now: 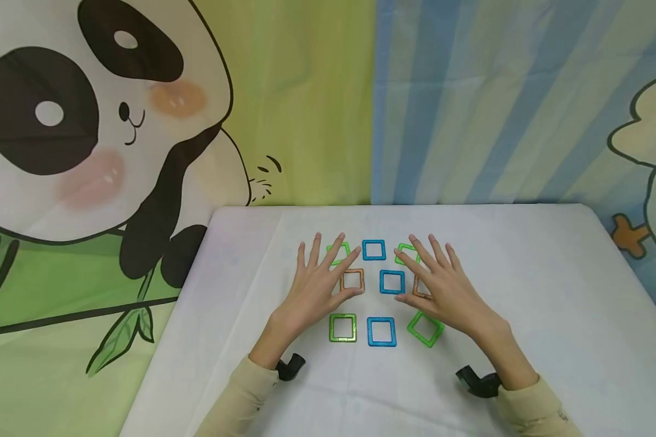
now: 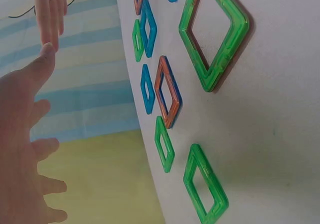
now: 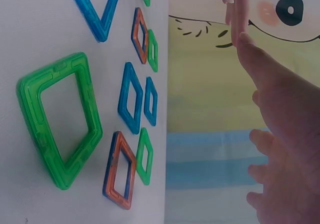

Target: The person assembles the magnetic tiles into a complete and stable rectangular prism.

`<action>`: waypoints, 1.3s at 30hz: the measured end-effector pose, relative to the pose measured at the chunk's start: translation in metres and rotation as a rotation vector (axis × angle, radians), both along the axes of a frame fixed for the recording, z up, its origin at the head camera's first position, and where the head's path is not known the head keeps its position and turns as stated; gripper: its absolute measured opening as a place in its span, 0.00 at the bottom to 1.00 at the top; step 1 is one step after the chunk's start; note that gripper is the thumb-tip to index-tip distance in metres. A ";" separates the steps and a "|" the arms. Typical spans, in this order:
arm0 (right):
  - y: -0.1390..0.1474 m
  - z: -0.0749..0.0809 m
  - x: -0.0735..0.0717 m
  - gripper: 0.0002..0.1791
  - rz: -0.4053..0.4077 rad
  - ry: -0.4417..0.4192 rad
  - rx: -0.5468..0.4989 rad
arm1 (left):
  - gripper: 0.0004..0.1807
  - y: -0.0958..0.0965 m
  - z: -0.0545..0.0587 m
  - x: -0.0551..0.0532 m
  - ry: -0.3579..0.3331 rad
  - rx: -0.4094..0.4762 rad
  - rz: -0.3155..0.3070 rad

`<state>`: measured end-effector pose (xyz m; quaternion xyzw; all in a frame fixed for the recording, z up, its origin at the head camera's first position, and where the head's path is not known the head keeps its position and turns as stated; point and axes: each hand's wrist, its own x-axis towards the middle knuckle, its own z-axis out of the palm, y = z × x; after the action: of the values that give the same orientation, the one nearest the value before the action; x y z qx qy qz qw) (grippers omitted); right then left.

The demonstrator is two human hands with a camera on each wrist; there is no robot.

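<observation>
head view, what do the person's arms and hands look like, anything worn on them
The left hand and right hand are bare, with no gloves. The left sleeve and right sleeve are long and beige; the right one carries a small dark marking. A black curved piece shows at the left wrist and another at the right.

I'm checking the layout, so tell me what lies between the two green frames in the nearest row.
In the head view, one blue frame lies between the left green frame and the turned right green frame, touching neither.
</observation>
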<state>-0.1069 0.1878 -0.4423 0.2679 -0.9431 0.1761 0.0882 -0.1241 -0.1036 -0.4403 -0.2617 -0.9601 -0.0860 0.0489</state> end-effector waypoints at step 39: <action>-0.019 -0.037 -0.017 0.33 0.011 -0.258 -0.071 | 0.28 0.023 -0.040 -0.021 -0.243 0.090 -0.063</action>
<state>-0.1240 0.1684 -0.4792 0.2450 -0.9383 0.2427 -0.0255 -0.1450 -0.0810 -0.4804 -0.2768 -0.9455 -0.1615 -0.0585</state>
